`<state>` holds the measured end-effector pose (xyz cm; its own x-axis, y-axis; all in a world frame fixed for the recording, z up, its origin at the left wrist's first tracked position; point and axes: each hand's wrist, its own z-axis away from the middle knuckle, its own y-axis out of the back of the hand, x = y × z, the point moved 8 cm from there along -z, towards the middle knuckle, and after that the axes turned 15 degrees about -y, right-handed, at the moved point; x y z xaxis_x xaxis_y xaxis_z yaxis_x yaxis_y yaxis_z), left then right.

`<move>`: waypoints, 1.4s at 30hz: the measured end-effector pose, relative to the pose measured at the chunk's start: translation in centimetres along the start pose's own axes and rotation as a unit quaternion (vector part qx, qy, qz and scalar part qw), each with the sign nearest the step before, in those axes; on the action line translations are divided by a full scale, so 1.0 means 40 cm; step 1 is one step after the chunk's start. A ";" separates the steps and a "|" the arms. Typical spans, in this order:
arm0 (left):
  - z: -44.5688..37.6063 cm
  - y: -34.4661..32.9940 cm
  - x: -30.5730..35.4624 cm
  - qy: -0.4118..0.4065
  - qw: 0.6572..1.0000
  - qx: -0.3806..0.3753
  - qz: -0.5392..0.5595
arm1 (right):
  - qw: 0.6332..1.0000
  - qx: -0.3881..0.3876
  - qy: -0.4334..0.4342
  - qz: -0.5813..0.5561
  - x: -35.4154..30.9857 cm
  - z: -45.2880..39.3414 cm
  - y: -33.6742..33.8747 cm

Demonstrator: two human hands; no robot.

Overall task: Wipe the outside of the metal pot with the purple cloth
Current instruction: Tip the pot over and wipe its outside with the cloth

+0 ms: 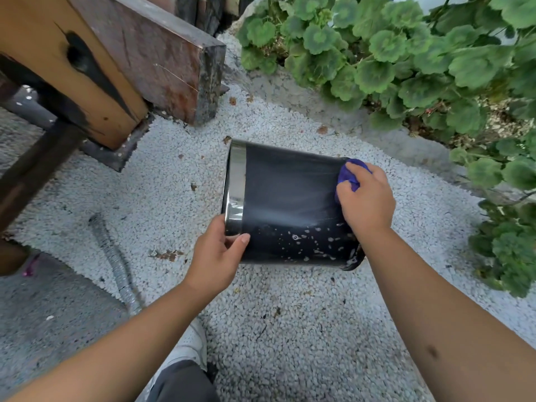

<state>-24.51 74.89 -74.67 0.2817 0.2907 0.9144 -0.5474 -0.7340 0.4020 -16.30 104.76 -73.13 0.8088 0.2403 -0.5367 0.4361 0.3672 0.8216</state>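
Observation:
The metal pot (287, 198) lies on its side above white gravel, its dark wall facing up and a shiny band at its left rim. White specks and droplets dot its lower wall. My left hand (216, 255) grips the pot's rim at the lower left, thumb on the outside. My right hand (367, 198) presses the bunched purple cloth (349, 174) against the pot's right end, near its base. Most of the cloth is hidden under my fingers.
Heavy wooden beams (121, 62) rise at the upper left. A leafy green plant (420, 59) fills the upper right behind a concrete kerb. A grey ribbed hose (116, 262) lies on the gravel at the left. My white shoe (188, 346) is at the bottom.

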 end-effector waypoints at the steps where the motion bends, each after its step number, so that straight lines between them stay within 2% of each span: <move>1: -0.013 0.005 0.019 -0.009 1.000 0.005 -0.006 | 1.000 -0.004 -0.011 -0.007 -0.003 -0.011 0.006; 5: -0.056 0.020 0.128 -0.049 0.999 0.000 -0.016 | 0.993 -0.027 -0.067 -0.088 -0.008 -0.049 0.041; 8: -0.095 0.073 0.208 -0.082 0.996 -0.016 -0.040 | 0.978 -0.082 -0.122 -0.147 -0.013 -0.051 0.032; 12: -0.147 0.118 0.223 -0.052 0.996 -0.072 -0.006 | 0.970 -0.150 -0.132 -0.141 -0.038 -0.016 -0.023; 15: -0.142 0.125 0.196 -0.055 0.992 -0.063 -0.097 | 0.982 -0.144 -0.083 -0.086 -0.046 0.025 -0.052; 17: -0.132 0.122 0.201 -0.090 0.986 -0.062 -0.129 | 0.987 -0.134 -0.049 -0.074 -0.046 0.035 -0.065; 20: -0.113 0.111 0.211 -0.155 0.966 -0.107 -0.180 | 0.989 -0.142 0.005 -0.027 -0.055 0.036 -0.086; 24: -0.064 0.080 0.226 -0.254 0.933 -0.179 -0.183 | 0.988 -0.138 -0.036 -0.053 -0.033 0.025 -0.091; 26: -0.054 0.064 0.227 -0.274 0.922 -0.182 -0.203 | 0.989 -0.129 -0.041 -0.057 -0.026 0.026 -0.086; 30: -0.086 0.066 0.224 -0.251 0.924 -0.144 -0.251 | 0.990 -0.110 -0.023 -0.085 -0.059 0.045 -0.043; 33: -0.108 0.081 0.219 -0.223 0.936 -0.128 -0.241 | 0.982 -0.111 0.022 -0.153 -0.171 0.100 -0.004; 35: -0.117 0.087 0.219 -0.211 0.946 -0.120 -0.215 | 0.971 -0.125 0.083 -0.187 -0.270 0.172 0.008; 37: -0.123 0.088 0.225 -0.209 0.954 -0.117 -0.182 | 0.959 -0.153 0.166 -0.173 -0.351 0.267 -0.013; 39: -0.123 0.080 0.234 -0.219 0.954 -0.121 -0.163 | 0.952 -0.175 0.206 -0.145 -0.374 0.339 -0.049; 42: -0.120 0.073 0.239 -0.218 0.951 -0.125 -0.180 | 0.961 -0.120 0.221 -0.116 -0.344 0.346 -0.060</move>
<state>-27.20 78.45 -64.54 0.7559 0.1734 0.6313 -0.5090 -0.4508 0.7333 -23.00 88.12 -65.05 0.4315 0.4646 -0.7733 0.4386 0.6410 0.6299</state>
